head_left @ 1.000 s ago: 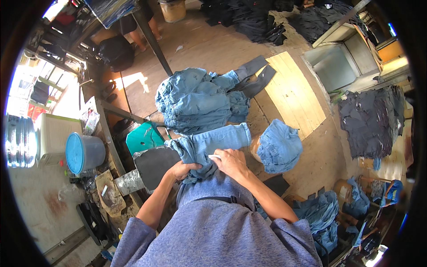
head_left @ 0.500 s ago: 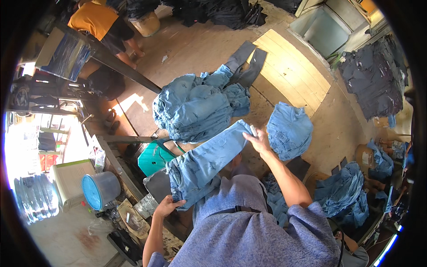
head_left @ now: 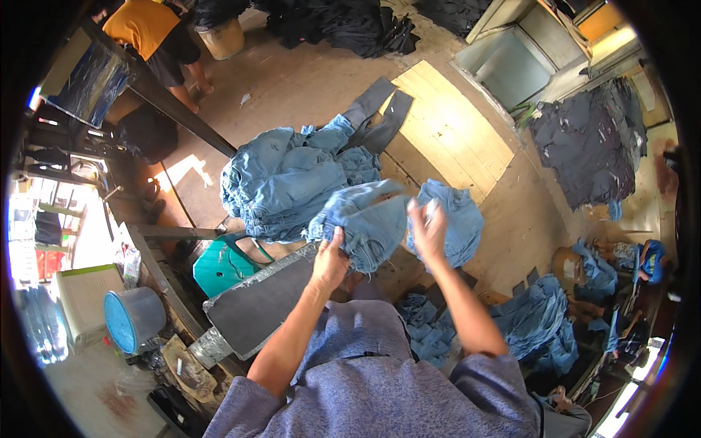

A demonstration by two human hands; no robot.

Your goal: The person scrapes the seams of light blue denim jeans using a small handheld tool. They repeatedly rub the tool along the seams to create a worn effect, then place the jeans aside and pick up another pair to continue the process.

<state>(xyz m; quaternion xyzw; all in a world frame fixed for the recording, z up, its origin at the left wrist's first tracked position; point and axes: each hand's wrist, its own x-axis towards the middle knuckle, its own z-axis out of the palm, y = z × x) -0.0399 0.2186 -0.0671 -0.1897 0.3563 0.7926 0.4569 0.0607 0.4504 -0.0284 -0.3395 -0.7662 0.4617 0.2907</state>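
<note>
My left hand point(head_left: 332, 264) grips a pair of light blue jeans point(head_left: 365, 223) at the waist end, holding them up in front of me. The jeans are bunched and folded over, with part of them blurred. Beside their right end is my right hand point(head_left: 429, 232), its fingers smeared by motion, with something white at the fingertips; whether it touches the cloth cannot be told. Beyond the held pair lies a large heap of blue jeans point(head_left: 281, 175). A smaller stack of blue denim point(head_left: 460, 223) sits behind my right hand.
A dark padded board point(head_left: 266, 306) lies at my left beside a green plastic stool point(head_left: 225, 266). Farther left stands a lidded bucket point(head_left: 135, 317). More denim point(head_left: 537, 317) is piled at right, dark garments point(head_left: 588, 142) beyond. A person in an orange shirt point(head_left: 146, 28) bends over at far left.
The jeans, earlier stretched out between both hands, are now bunched farther forward. My left hand has moved up and right, uncovering the padded board. The view has shifted slightly right.
</note>
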